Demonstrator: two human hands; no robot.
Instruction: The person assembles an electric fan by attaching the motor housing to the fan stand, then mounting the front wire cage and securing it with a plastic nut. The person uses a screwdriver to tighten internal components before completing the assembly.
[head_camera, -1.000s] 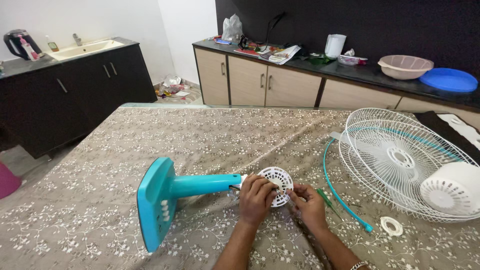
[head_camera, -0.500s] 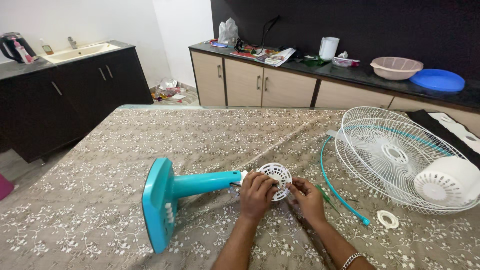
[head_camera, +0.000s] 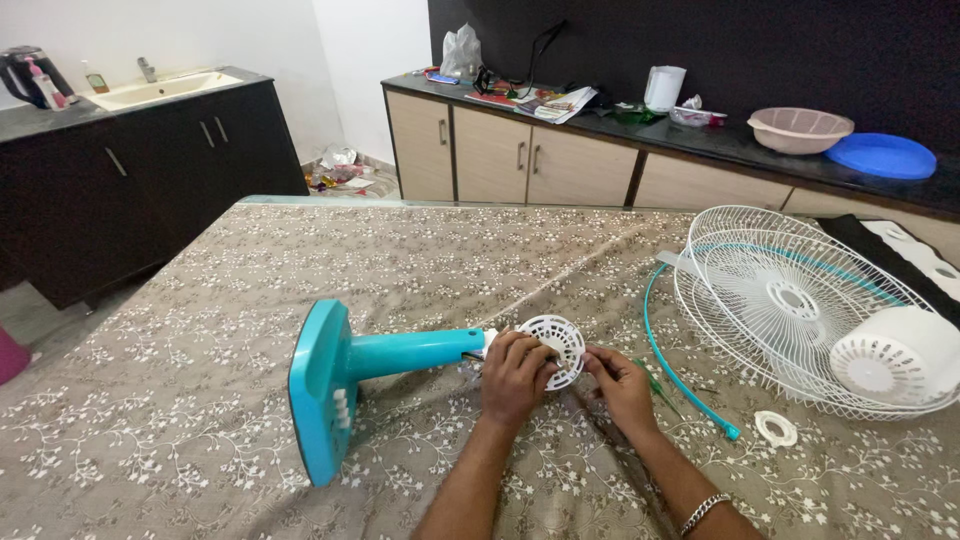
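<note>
Patterned brown cloth covered the surface (head_camera: 300, 250), with dark and beige cabinets seen beyond it. A turquoise fan stand (head_camera: 345, 375) was laid on its side near the middle, base to the left. At its right end a white vented motor cover (head_camera: 556, 345) was held in place by the left hand (head_camera: 515, 375), its grip closed over the cover's near left edge. The right hand (head_camera: 622, 385) was pinched narrowly at the cover's right edge; what it held could not be told. White wire fan guards (head_camera: 800, 300) were stacked at the right. The cover appeared to be under fitting or removal; steady, fine fingerwork would be called for.
</note>
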